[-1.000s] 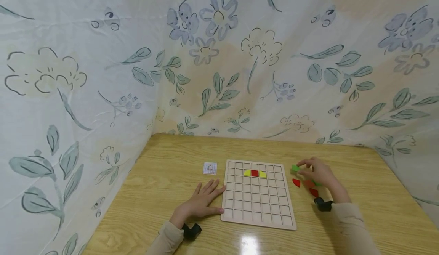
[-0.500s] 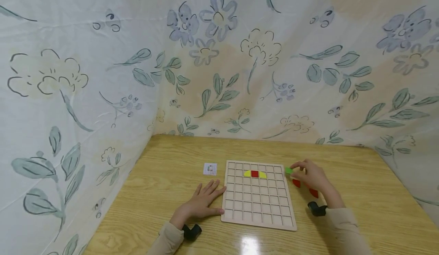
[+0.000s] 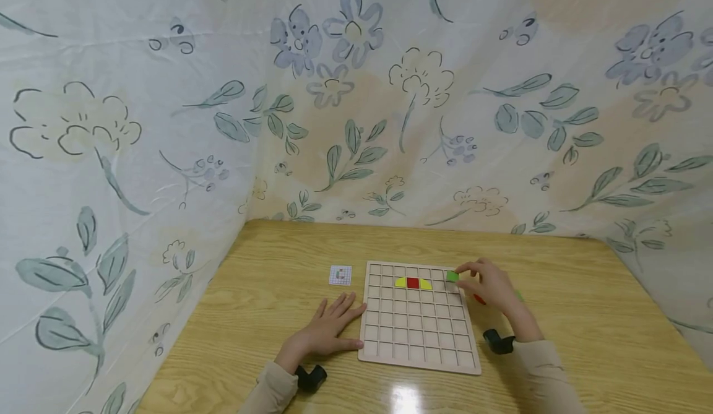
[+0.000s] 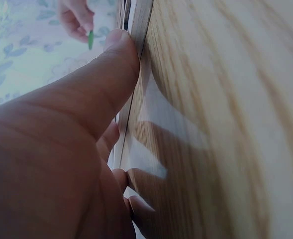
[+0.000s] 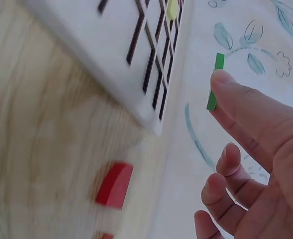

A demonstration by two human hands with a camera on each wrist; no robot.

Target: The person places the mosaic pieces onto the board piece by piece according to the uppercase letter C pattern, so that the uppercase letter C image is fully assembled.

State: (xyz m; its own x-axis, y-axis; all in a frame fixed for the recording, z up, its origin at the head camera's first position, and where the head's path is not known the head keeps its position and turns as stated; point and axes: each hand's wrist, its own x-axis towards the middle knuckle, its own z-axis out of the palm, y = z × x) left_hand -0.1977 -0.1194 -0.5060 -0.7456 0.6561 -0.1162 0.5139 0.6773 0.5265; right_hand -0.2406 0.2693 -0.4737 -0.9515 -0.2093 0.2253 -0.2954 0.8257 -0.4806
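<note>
My right hand (image 3: 490, 285) pinches a green square tile (image 3: 452, 276) between thumb and index finger, above the far right corner of the wooden grid board (image 3: 418, 340). In the right wrist view that tile (image 5: 216, 82) appears edge-on, raised off the board. My left hand (image 3: 325, 332) lies spread on the table, its thumb and index finger touching the board's left edge. On the board, a red square tile (image 3: 413, 283) sits between two yellow curved tiles (image 3: 400, 282) in one row near the far side.
A small printed pattern card (image 3: 340, 275) lies left of the board's far corner. Right of the board lie a red curved tile (image 5: 115, 185) and a green piece (image 3: 519, 295), partly hidden by the right hand. A floral cloth (image 3: 356, 154) hangs behind the table.
My right hand has carried the green tile leftward from the loose pieces to over the board's far right corner. The left hand and the tiles on the board stay put.
</note>
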